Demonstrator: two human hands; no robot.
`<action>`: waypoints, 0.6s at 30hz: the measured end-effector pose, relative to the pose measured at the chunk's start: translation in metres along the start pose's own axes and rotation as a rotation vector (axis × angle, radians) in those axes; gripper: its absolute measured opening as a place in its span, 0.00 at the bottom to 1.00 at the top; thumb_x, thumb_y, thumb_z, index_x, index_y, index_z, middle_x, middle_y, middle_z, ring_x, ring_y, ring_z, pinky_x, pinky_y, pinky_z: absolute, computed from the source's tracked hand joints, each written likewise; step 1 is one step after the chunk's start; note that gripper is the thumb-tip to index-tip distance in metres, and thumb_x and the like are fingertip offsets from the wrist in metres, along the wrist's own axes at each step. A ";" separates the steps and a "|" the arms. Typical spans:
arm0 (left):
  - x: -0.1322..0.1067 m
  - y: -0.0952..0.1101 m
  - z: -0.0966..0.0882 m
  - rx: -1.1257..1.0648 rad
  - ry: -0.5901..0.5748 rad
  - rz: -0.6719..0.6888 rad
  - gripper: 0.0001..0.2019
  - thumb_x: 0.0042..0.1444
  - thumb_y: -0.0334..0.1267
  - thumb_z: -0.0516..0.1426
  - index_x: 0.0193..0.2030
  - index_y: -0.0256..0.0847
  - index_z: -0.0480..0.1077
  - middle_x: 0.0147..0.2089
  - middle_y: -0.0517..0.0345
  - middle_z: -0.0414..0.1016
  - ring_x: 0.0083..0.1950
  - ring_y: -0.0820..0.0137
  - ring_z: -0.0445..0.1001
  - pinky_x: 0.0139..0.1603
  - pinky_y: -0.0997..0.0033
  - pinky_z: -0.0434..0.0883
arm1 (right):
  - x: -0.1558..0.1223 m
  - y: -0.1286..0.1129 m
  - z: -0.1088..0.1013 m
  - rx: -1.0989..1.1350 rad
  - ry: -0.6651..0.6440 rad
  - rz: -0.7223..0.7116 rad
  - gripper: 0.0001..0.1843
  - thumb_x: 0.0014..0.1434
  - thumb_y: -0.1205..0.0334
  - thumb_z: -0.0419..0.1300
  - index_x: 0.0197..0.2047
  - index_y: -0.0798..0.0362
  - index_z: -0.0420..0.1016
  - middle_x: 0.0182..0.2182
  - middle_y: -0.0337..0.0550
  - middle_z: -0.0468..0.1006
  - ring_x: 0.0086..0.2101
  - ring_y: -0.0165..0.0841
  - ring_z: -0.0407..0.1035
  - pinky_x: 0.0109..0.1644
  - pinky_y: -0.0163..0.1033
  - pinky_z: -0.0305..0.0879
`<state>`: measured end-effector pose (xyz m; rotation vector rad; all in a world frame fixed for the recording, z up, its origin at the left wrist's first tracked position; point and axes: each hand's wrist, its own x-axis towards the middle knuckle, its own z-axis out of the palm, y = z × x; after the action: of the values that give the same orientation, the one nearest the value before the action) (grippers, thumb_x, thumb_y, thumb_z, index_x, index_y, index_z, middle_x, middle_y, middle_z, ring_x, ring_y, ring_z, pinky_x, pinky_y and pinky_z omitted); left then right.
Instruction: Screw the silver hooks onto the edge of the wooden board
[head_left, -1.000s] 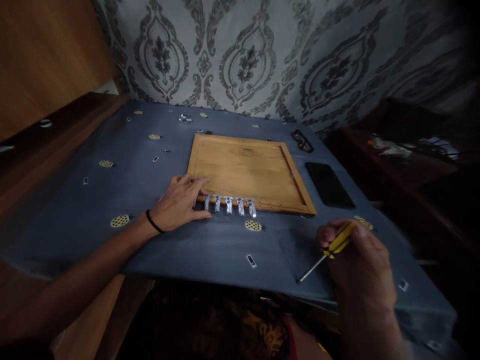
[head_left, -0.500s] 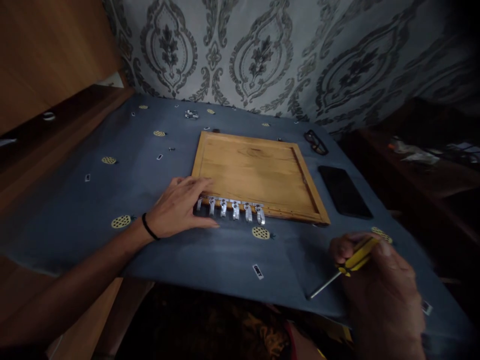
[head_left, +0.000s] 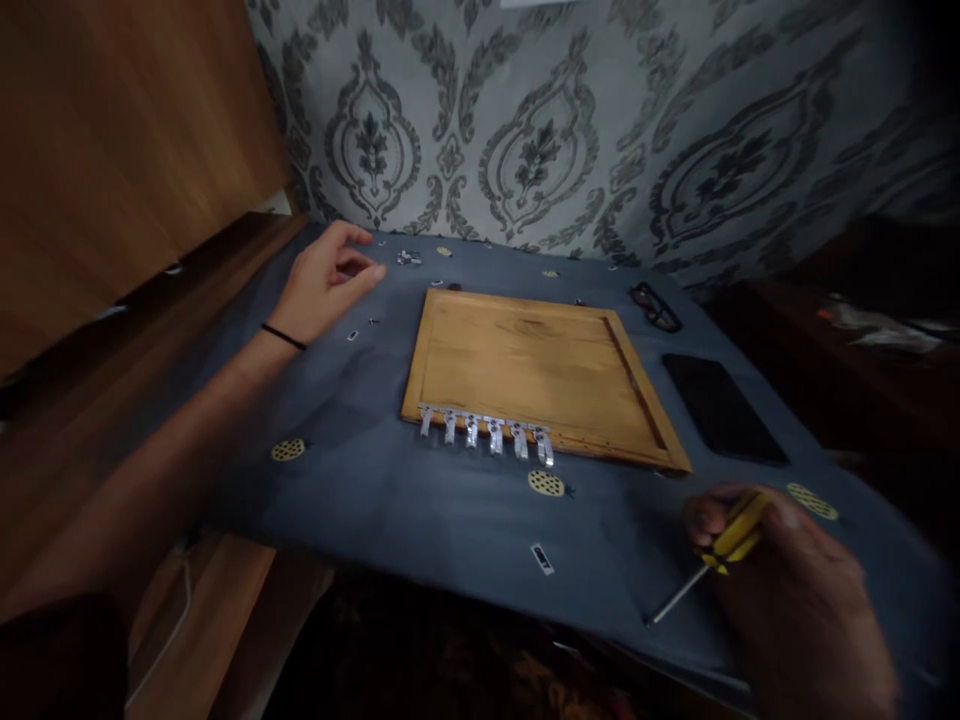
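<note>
My left hand [head_left: 321, 285], fingers apart and holding nothing, is over the far left of the table, close to a small pile of metal parts [head_left: 409, 258]. In my right hand [head_left: 799, 590] is a yellow-handled screwdriver [head_left: 739, 530], its shaft slanting down and left near the table's front edge. A framed wooden board [head_left: 525, 365] lies flat in the middle. Several silver metal clips [head_left: 496, 436] sit in a row along its near edge, from the left corner past the middle. Small holes show in the edge to their right.
On the right lie a black phone [head_left: 724, 408] and a pair of glasses [head_left: 656, 307]. A tiny screw-like piece [head_left: 373, 321] rests left of the board. The blue tablecloth [head_left: 450, 520] reaches a patterned wall [head_left: 536, 130]; a wooden cabinet [head_left: 135, 130] stands at left.
My left hand has let go of the board's near left corner and moved away toward the far left. The right hand still grips the screwdriver. The view has shifted slightly.
</note>
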<state>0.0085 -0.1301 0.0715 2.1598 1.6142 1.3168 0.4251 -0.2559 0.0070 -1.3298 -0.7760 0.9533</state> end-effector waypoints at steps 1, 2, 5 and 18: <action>0.009 -0.007 -0.010 0.088 -0.015 0.026 0.21 0.58 0.47 0.58 0.55 0.39 0.66 0.42 0.57 0.79 0.45 0.65 0.78 0.45 0.66 0.72 | -0.001 -0.001 0.000 0.005 0.000 0.022 0.29 0.25 0.39 0.78 0.24 0.52 0.78 0.18 0.40 0.70 0.24 0.28 0.63 0.27 0.29 0.63; 0.018 -0.013 -0.023 0.187 -0.038 0.046 0.20 0.58 0.46 0.58 0.55 0.39 0.66 0.42 0.57 0.79 0.45 0.65 0.78 0.46 0.65 0.72 | -0.001 -0.002 0.000 0.010 -0.004 0.047 0.29 0.25 0.39 0.78 0.24 0.52 0.79 0.18 0.40 0.71 0.24 0.27 0.63 0.27 0.28 0.64; 0.033 -0.027 -0.063 0.538 -0.234 0.090 0.20 0.60 0.44 0.57 0.58 0.41 0.65 0.45 0.55 0.78 0.47 0.63 0.78 0.52 0.60 0.72 | 0.001 -0.006 0.001 0.016 -0.008 0.157 0.33 0.16 0.39 0.79 0.23 0.51 0.79 0.18 0.41 0.71 0.23 0.28 0.63 0.24 0.28 0.64; 0.004 -0.093 0.036 0.566 -0.311 -0.116 0.18 0.66 0.45 0.58 0.58 0.39 0.69 0.57 0.49 0.73 0.53 0.63 0.76 0.53 0.55 0.77 | 0.049 -0.048 0.047 0.256 -0.205 0.303 0.30 0.16 0.51 0.81 0.23 0.54 0.76 0.17 0.34 0.61 0.19 0.21 0.53 0.14 0.24 0.57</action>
<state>-0.0313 -0.0753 -0.0014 2.3499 2.1077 0.4839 0.4103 -0.1904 0.0564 -1.1538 -0.5897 1.3985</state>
